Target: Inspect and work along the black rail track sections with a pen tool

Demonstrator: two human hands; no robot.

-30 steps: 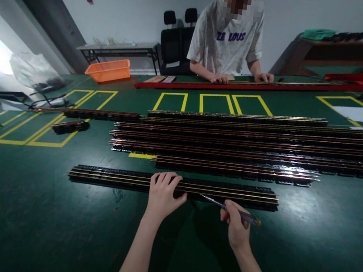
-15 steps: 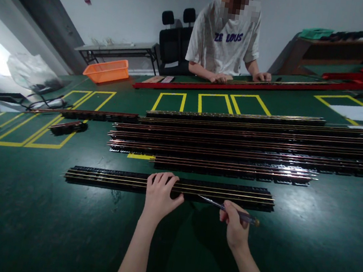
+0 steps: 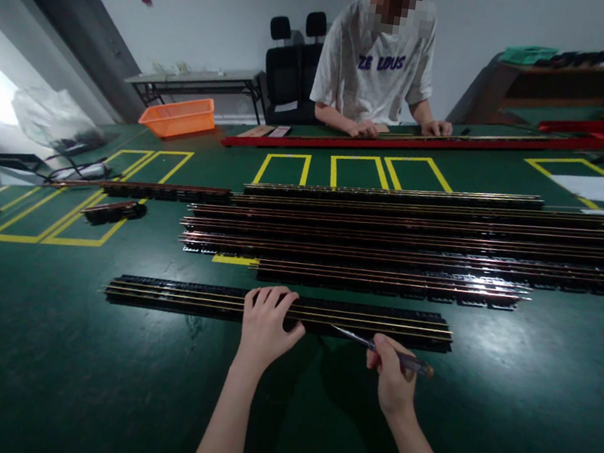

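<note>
A long black strip with thin brass-coloured rods along it point(image 3: 174, 297) lies crosswise on the table before me. My left hand point(image 3: 267, 319) grips its middle, fingers curled over the far side and thumb at the near edge. In my right hand point(image 3: 393, 374) is a screwdriver point(image 3: 357, 336), its clear handle in the fist. The slim metal shaft points left, and its tip is at the strip's near edge, just right of my left thumb. Whether the tip touches the strip I cannot tell.
Beyond the strip lie several similar black strips with copper-coloured rods point(image 3: 390, 239). A short black piece point(image 3: 113, 212) sits to the left. Farther off are an orange basket point(image 3: 176, 117), a long red bar point(image 3: 302, 143) and a co-worker point(image 3: 380, 72) with both hands at that bar.
The black strip has slid slightly to the left. Both hands and the screwdriver hold nearly the same positions.
</note>
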